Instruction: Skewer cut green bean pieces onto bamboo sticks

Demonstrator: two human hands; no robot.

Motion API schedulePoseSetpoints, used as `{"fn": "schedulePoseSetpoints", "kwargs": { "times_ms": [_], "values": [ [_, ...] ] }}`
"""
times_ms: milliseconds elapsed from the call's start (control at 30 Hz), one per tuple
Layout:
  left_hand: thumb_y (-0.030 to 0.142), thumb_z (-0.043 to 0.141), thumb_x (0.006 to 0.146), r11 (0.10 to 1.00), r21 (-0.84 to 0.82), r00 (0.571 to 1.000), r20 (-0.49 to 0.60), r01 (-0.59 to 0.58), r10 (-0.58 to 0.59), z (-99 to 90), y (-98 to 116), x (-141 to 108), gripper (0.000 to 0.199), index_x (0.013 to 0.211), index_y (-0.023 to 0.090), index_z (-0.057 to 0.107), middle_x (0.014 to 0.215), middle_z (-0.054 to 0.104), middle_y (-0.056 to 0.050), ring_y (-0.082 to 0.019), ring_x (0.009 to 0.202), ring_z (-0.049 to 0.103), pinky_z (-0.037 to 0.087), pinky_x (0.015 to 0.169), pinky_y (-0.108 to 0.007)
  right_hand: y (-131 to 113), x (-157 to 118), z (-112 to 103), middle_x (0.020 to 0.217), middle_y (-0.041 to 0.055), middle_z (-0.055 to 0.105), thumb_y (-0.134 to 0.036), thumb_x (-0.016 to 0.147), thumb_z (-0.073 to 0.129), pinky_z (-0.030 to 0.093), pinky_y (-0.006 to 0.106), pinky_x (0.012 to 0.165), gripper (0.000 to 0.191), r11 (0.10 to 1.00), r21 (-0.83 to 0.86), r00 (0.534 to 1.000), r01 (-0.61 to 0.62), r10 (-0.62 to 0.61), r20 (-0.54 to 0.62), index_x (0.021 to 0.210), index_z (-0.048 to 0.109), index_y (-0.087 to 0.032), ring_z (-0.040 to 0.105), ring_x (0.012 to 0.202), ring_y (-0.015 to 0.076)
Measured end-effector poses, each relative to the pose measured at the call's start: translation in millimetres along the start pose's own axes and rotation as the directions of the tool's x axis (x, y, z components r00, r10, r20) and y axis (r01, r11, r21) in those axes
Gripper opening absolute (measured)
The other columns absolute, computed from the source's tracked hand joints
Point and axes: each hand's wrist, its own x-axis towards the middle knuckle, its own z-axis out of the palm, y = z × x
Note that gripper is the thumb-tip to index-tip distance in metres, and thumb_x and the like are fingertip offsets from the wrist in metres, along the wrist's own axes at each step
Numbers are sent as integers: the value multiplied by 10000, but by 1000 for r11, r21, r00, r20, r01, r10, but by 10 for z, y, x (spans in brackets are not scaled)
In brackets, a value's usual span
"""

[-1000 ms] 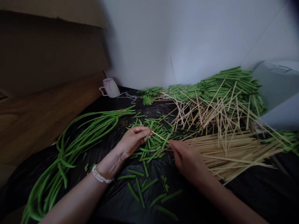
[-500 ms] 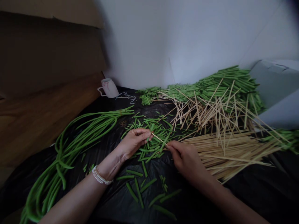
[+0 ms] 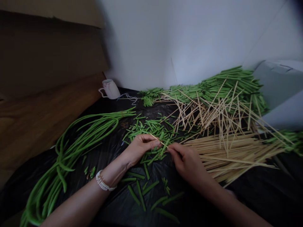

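Note:
Over a heap of cut bean pieces, my left hand pinches a short green bean piece that sits across a thin bamboo skewer. The skewer's tip sticks out beyond my left fingers. My right hand is closed on the skewer's other end, its fingertips pressed together. Another bean piece lies across the skewer close to my right fingertips, apparently threaded on it. Left of my hands lies a bundle of long green beans. Bare skewers are piled on the right.
Skewered beans are stacked along the pale wall at the back right. A white mug stands at the back left beside a tangled cord. Black plastic sheeting covers the surface. Loose bean pieces lie in front.
My left hand has slid right along the skewer with the bean piece, closer to my right hand. More of the skewer's tip shows past my left fingers. My right hand has barely moved.

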Motion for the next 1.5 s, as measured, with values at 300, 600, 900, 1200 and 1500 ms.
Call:
{"fn": "schedulePoseSetpoints", "kwargs": {
  "times_ms": [300, 600, 900, 1200, 1500],
  "values": [
    [323, 749, 711, 997, 66, 999, -16, -33, 34, -1, 26, -8, 175, 764, 156, 741, 738, 701, -25, -85, 638, 546, 406, 615, -196, 75, -90, 63, 697, 49, 622, -85, 890, 430, 380, 277, 589, 232, 890, -374, 945, 262, -315, -89, 941, 654, -117, 574, 624, 176],
    [285, 787, 649, 998, 59, 1000, -25, -9, 10, 60, 80, -33, 158, 711, 148, 739, 753, 716, -31, -118, 670, 609, 472, 661, -224, -6, -6, 9, 638, -16, 598, -136, 901, 467, 381, 214, 562, 220, 998, 8, 998, 67, -66, -17, 728, 594, -182, 553, 584, 113],
    [280, 785, 651, 996, 90, 999, 45, 17, -22, 69, 47, -25, 166, 743, 148, 745, 714, 706, -20, -112, 643, 601, 458, 638, -213, 51, -67, 59, 729, 42, 638, -123, 904, 414, 419, 256, 642, 221, 963, -205, 985, 174, -174, 18, 839, 621, -169, 589, 670, 160],
    [332, 684, 767, 853, 471, 950, -91, -224, 299, -136, 58, 59, 198, 863, 168, 739, 875, 718, -67, -185, 808, 633, 475, 776, -304, 83, 68, -136, 751, 13, 697, -188, 900, 497, 451, 222, 634, 157, 996, -77, 959, 33, -54, -277, 879, 652, -178, 643, 659, 136],
    [220, 594, 832, 275, 863, 847, 269, -423, 459, -203, -83, 101, 225, 1031, 244, 696, 1095, 633, -79, -241, 1032, 512, 386, 924, -406, 86, 63, -109, 759, 13, 685, -199, 910, 460, 422, 245, 621, 195, 999, -34, 979, 21, -27, -204, 867, 651, -196, 627, 668, 147]
  ]
}}
